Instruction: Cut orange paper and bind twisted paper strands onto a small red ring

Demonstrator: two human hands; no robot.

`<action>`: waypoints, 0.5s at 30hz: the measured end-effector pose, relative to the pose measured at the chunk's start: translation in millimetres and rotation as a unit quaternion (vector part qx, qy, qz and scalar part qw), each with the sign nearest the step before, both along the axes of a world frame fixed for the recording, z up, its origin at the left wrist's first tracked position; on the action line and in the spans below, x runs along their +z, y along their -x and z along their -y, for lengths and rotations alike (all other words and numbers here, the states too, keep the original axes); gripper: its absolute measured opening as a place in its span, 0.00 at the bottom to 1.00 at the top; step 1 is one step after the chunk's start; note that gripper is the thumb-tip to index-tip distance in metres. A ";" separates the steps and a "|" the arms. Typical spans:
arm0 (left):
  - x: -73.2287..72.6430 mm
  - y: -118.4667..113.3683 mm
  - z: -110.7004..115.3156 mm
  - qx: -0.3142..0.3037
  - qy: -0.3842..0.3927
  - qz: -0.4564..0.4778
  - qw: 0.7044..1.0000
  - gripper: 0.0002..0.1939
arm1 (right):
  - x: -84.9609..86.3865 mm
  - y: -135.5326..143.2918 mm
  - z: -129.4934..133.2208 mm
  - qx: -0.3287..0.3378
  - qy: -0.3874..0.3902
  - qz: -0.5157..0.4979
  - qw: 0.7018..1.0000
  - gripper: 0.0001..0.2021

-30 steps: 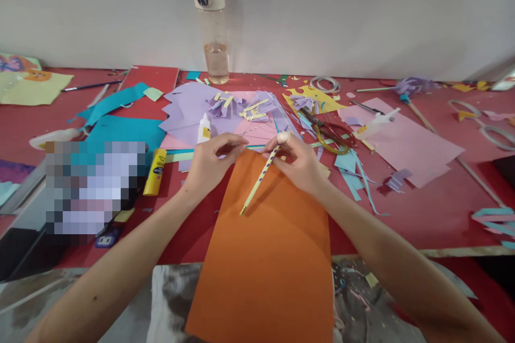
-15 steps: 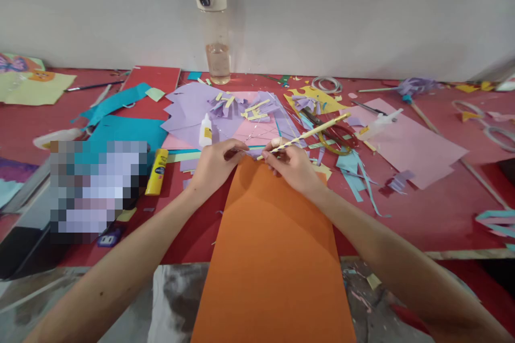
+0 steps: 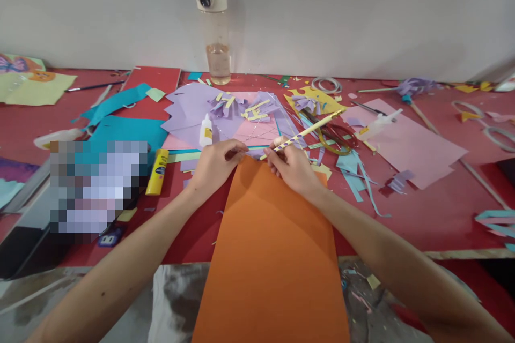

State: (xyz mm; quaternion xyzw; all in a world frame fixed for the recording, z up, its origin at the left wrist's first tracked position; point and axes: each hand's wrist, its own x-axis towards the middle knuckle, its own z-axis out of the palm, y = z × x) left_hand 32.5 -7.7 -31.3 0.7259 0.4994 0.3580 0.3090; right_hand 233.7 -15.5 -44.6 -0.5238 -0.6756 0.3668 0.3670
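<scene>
My right hand [image 3: 292, 163] is closed around a pale yellow pencil [image 3: 308, 129] with dark markings, its gold end pointing up and right. Between my hands lies a small purple paper strip [image 3: 254, 153], touching the pencil's lower end. My left hand [image 3: 222, 159] pinches the strip's left end between thumb and fingers. An orange sheet of card [image 3: 277, 246] stretches from under both hands down towards me, past the table's front edge. Just beyond my left hand a small white glue bottle [image 3: 206, 131] stands upright.
Purple sheets [image 3: 185, 104], fringed scraps and scissors [image 3: 336, 139] cover the red table [image 3: 402, 220] beyond my hands. A yellow glue stick [image 3: 157, 172] and a blurred-out phone-like object [image 3: 104, 187] lie left. A water bottle [image 3: 218, 59] stands against the wall; pink paper [image 3: 414, 144] lies right.
The pencil has turned a little in my right hand, so its markings look different, and its gold end sits slightly lower and left. My left hand has hardly moved.
</scene>
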 end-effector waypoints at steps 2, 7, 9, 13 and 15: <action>0.4 0.0 0.0 -0.001 0.000 0.001 1.000 0.08 | -0.2 0.0 -0.1 0.002 -0.004 -0.001 1.000 0.11; 2.2 -0.7 0.4 -0.002 0.001 -0.001 1.000 0.09 | 0.7 0.1 0.1 0.009 -0.002 0.001 1.000 0.11; 2.8 -1.0 0.7 -0.001 0.005 -0.002 1.000 0.09 | 1.4 0.3 0.3 0.005 0.002 0.003 1.000 0.11; 2.8 -0.8 0.9 0.000 0.006 -0.003 1.000 0.08 | 2.7 0.4 0.8 0.005 0.003 0.003 1.000 0.11; 2.3 -0.8 0.7 0.000 0.004 -0.003 1.000 0.09 | 3.1 0.3 1.0 0.007 0.007 0.005 1.000 0.12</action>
